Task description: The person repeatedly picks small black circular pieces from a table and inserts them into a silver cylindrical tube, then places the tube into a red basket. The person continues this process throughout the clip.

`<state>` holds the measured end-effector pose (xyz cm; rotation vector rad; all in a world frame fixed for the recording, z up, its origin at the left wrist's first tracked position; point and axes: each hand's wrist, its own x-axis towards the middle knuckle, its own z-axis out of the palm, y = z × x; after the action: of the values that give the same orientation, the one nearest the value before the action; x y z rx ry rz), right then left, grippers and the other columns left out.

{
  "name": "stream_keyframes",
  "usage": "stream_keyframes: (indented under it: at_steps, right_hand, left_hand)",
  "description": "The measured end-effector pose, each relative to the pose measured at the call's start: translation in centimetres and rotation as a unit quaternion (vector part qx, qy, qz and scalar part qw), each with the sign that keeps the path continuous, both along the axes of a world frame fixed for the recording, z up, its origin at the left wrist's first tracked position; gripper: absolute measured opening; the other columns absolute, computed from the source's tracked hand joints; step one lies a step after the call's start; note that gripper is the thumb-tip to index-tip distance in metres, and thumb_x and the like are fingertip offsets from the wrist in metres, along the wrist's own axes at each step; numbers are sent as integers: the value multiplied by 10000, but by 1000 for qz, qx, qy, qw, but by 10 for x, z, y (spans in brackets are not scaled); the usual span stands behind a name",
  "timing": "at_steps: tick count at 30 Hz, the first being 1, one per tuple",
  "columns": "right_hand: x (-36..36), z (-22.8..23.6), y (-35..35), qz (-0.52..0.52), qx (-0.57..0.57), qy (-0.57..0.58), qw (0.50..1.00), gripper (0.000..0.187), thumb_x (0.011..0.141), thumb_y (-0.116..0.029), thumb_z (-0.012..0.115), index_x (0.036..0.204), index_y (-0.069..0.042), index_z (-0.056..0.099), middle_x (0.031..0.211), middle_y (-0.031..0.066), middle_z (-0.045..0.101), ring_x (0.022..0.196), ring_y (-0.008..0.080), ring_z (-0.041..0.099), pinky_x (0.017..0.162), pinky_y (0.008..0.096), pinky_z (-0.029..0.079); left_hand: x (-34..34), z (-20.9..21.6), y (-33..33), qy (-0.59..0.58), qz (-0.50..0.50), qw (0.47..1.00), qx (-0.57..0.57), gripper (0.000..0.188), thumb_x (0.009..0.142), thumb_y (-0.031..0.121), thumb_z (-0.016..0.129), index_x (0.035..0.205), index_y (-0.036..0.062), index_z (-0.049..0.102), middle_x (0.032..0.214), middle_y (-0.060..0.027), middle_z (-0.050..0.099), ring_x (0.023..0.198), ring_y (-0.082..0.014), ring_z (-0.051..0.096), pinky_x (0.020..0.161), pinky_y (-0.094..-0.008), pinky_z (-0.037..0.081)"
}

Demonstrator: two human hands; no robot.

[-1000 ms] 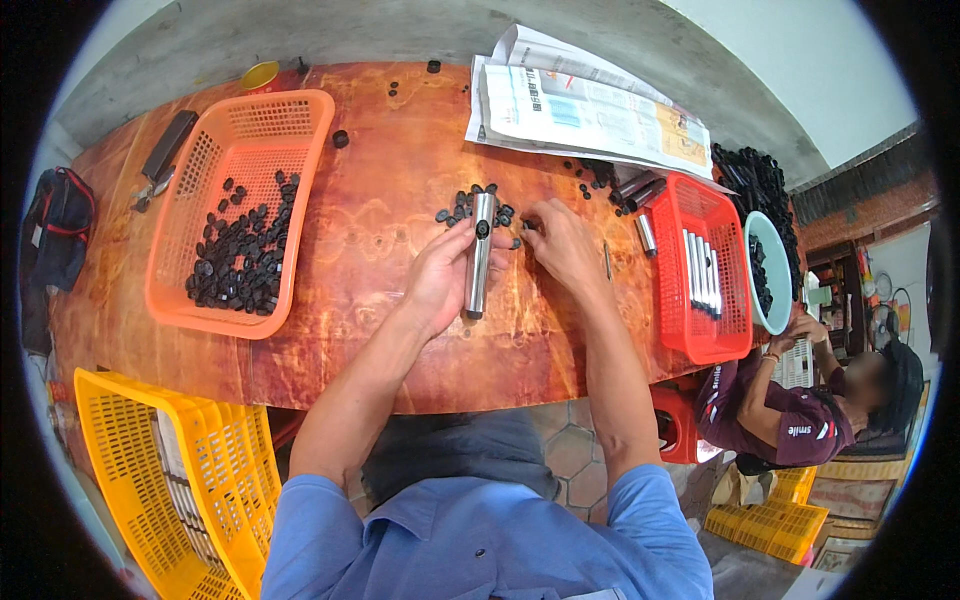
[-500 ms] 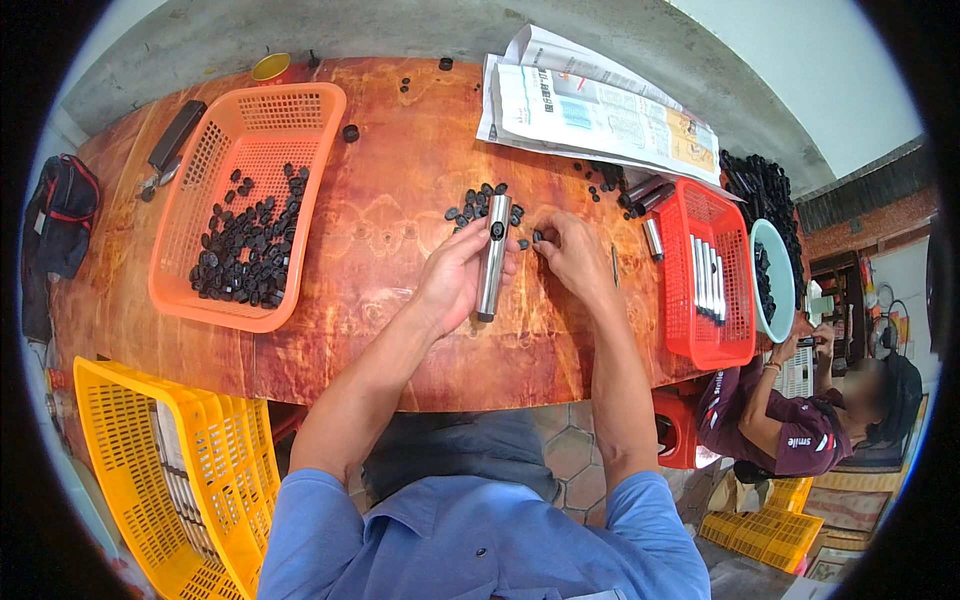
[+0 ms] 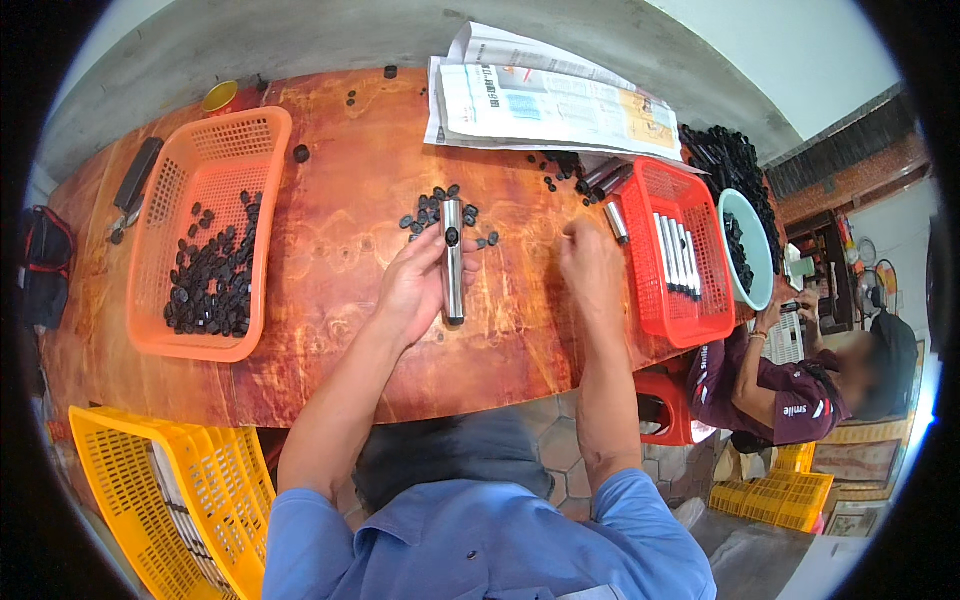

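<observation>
My left hand is wrapped around a shiny metal tube with a dark lower end. A small black oval piece sits in the upper part of the tube's side. Just beyond the tube lies a loose heap of small black oval pieces, some of them close to my fingertips. To the right, my right hand is closed low over the table, short of the red basket. Its fingertips are turned away, so what they grip, if anything, is hidden.
An orange basket of black pieces stands left. A red basket with several metal tubes and a pale blue bowl stand right. Newspapers lie at the back. Yellow crates stand lower left. A co-worker sits at right.
My right hand has moved away from the tube to the right and closed over the spot where a thin tool lay. My left hand still holds the tube. The whole view has shifted somewhat.
</observation>
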<state>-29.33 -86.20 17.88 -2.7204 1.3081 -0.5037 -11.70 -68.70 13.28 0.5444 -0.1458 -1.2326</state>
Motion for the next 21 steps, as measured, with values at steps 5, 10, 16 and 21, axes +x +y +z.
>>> stream_keyframes:
  at_steps: [5, 10, 16, 21]
  right_hand:
    - [-33, -2, -17, -90, 19, 119, 989, 205, 852, -231, 719, 900, -33, 745, 899, 233, 730, 892, 415, 711, 782, 509, 555]
    - [-35, -9, -21, -87, 36, 101, 990, 237, 850, -230, 701, 835, 4, 739, 846, 262, 715, 820, 439, 706, 750, 517, 558]
    - [-29, 7, -11, -69, 305, -152, 938, 207, 885, -175, 695, 898, 31, 708, 749, 134, 710, 677, 207, 691, 603, 339, 528]
    - [-12, 2, 8, 45, 425, -324, 844, 187, 914, -28, 625, 1098, 0, 644, 802, 5, 651, 585, 57, 561, 486, 219, 419]
  left_hand:
    - [-4, 0, -2, 3, -17, 1000, 5, 335, 1080, 154, 442, 1391, 33, 480, 1117, -151, 664, 948, -237, 669, 844, -395, 569]
    - [-6, -2, -1, -2, -27, 1000, 5, 326, 1086, 162, 427, 1381, 36, 484, 1129, -152, 667, 946, -237, 671, 850, -402, 573]
    - [-6, -5, -2, 5, -28, 1000, 1, 336, 1080, 155, 446, 1393, 39, 480, 1122, -149, 667, 936, -242, 675, 841, -406, 576]
    - [-7, -6, -2, 14, -36, 999, 1, 351, 1065, 167, 482, 1392, 39, 474, 1116, -157, 650, 931, -252, 652, 804, -408, 571]
